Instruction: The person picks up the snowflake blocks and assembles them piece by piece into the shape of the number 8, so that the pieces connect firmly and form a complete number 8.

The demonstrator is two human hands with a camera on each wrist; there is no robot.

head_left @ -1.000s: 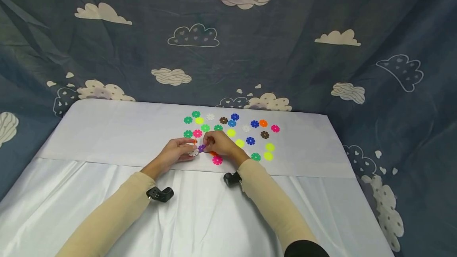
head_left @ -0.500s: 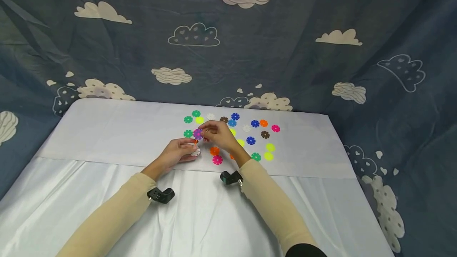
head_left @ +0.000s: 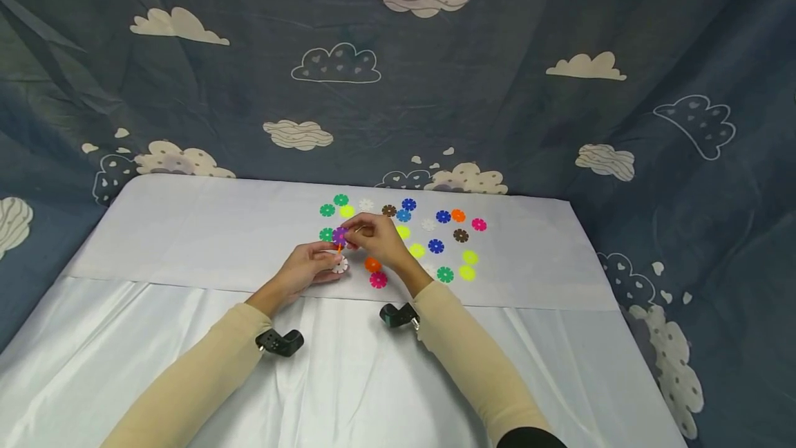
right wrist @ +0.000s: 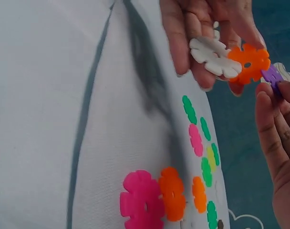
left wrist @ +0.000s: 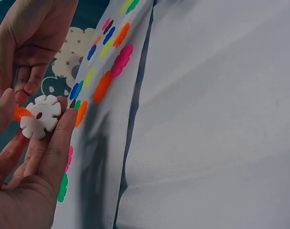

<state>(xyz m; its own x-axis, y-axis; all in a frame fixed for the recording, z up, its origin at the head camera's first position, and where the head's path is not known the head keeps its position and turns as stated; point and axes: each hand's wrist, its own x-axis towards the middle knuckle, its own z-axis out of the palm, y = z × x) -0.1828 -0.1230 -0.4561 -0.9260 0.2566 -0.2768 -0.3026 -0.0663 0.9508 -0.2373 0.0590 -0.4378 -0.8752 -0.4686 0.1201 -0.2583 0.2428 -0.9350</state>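
Head view: purple disc [head_left: 339, 236], pinched in the right hand's [head_left: 379, 237] fingers above the table [head_left: 199, 240], has moved from beside the white disc [head_left: 340, 265] to the orange disc's [right wrist: 249, 64] edge. Left hand's [head_left: 305, 265] fingers grip white and orange. Joining appears under way; engagement unconfirmed.

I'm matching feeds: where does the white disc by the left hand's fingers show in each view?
Head: white disc just left of centre, below mid-height.
Left wrist: white disc far left, about mid-height.
Right wrist: white disc upper right.
Shared landmark: orange disc joined to it.
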